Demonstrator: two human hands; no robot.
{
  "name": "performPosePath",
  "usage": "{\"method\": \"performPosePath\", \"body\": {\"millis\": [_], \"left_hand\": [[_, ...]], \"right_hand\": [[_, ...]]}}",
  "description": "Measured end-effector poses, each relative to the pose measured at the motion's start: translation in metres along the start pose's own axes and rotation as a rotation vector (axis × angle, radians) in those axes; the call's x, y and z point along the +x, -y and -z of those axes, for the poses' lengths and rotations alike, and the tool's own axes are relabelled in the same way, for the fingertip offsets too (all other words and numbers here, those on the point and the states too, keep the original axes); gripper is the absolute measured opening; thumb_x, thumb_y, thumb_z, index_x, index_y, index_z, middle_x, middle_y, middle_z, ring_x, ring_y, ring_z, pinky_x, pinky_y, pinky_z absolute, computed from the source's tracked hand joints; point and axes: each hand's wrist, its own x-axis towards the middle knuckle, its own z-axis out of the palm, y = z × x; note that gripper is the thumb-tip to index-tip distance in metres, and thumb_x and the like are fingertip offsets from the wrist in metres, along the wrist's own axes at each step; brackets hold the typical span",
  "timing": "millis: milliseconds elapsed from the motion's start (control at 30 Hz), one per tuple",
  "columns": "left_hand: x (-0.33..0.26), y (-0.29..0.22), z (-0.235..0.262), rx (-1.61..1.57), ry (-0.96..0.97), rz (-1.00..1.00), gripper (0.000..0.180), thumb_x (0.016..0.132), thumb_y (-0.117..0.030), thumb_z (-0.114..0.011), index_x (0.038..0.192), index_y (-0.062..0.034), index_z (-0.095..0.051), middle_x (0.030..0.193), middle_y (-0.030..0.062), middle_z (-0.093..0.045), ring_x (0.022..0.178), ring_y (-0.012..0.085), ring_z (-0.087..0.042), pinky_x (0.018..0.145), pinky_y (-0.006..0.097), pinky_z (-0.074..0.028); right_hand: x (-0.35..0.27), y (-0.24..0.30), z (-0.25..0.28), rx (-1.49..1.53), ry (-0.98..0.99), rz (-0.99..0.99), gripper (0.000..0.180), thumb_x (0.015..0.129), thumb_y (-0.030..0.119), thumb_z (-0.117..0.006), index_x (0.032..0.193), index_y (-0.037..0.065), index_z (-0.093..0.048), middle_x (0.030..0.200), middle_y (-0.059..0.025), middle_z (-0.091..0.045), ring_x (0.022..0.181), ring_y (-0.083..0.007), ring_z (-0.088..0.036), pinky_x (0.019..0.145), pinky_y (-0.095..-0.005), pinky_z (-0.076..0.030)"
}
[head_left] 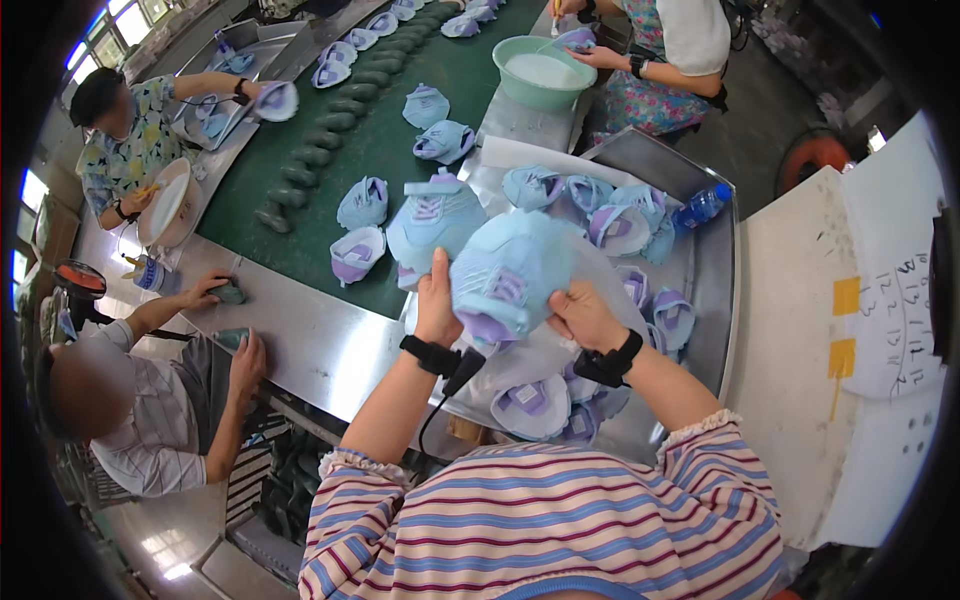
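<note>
My right hand (590,318) is closed on the edge of a light blue shoe upper (515,265) with purple lacing, held up in front of me. My left hand (437,312) is closed on a second light blue shoe upper (432,225), just left of the first. Its lower fingers are partly hidden, and the first upper's edge lies close against this hand. Below and to the right, more blue and purple uppers (530,405) lie in a metal tray (728,300), some around translucent plastic sheeting (490,372).
A green conveyor belt (390,150) carries a row of dark shoe lasts (322,138) and several uppers. A blue bottle (703,205) lies in the tray's far right. Co-workers sit left and far right, beside a green basin (540,75) and a pink basin (172,205). A white board (800,350) stands right.
</note>
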Motion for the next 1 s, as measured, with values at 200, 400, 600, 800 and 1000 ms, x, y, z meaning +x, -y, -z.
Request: {"method": "performPosePath", "body": {"millis": [200, 400, 600, 800, 1000], "left_hand": [[-0.03, 0.005, -0.013, 0.106, 0.006, -0.08, 0.05, 0.093, -0.041, -0.048, 0.103, 0.0078, -0.055, 0.094, 0.0134, -0.064, 0.08, 0.0189, -0.063, 0.068, 0.032, -0.052], [-0.022, -0.032, 0.044, 0.319, 0.1, -0.343, 0.035, 0.093, -0.033, -0.05, 0.097, 0.0013, -0.058, 0.084, 0.0101, -0.066, 0.07, 0.016, -0.062, 0.057, 0.026, -0.047], [-0.038, -0.097, 0.088, 0.695, 0.245, -0.388, 0.033, 0.087, -0.019, -0.058, 0.114, -0.0003, -0.054, 0.108, 0.0048, -0.06, 0.096, 0.0157, -0.056, 0.084, 0.03, -0.044], [-0.064, -0.099, 0.081, 0.37, 0.33, -0.068, 0.068, 0.079, -0.032, -0.066, 0.133, -0.0025, -0.038, 0.135, 0.0097, -0.043, 0.121, 0.0239, -0.044, 0.1, 0.038, -0.036], [-0.073, -0.114, 0.077, 0.036, 0.34, -0.125, 0.072, 0.079, -0.05, -0.059, 0.13, -0.0014, -0.041, 0.126, 0.0148, -0.05, 0.115, 0.0278, -0.05, 0.097, 0.043, -0.04]], "right_hand": [[0.006, 0.006, -0.004, -0.547, -0.184, -0.198, 0.031, 0.091, 0.026, -0.055, 0.069, 0.004, -0.058, 0.052, 0.0, -0.046, 0.046, -0.0067, -0.04, 0.043, -0.0257, -0.032], [0.004, 0.079, -0.029, -1.118, 0.412, 0.532, 0.01, 0.076, 0.015, -0.064, 0.072, 0.006, -0.063, 0.096, -0.0094, -0.06, 0.1, -0.0294, -0.051, 0.083, -0.0418, -0.043], [0.021, 0.131, -0.065, -0.848, 0.583, 0.52, 0.017, 0.063, 0.002, -0.068, 0.077, 0.011, -0.065, 0.132, -0.0155, -0.042, 0.132, -0.0368, -0.024, 0.108, -0.0468, -0.019], [0.079, 0.098, -0.086, -0.839, 0.485, 0.497, 0.017, 0.064, 0.003, -0.068, 0.08, 0.006, -0.064, 0.14, -0.0179, -0.032, 0.126, -0.0377, -0.035, 0.103, -0.0427, -0.03], [0.066, 0.048, -0.118, -1.214, 0.418, 1.052, 0.017, 0.064, 0.004, -0.064, 0.079, -0.003, -0.06, 0.13, -0.0173, -0.042, 0.118, -0.0356, -0.044, 0.093, -0.0418, -0.045]]}}
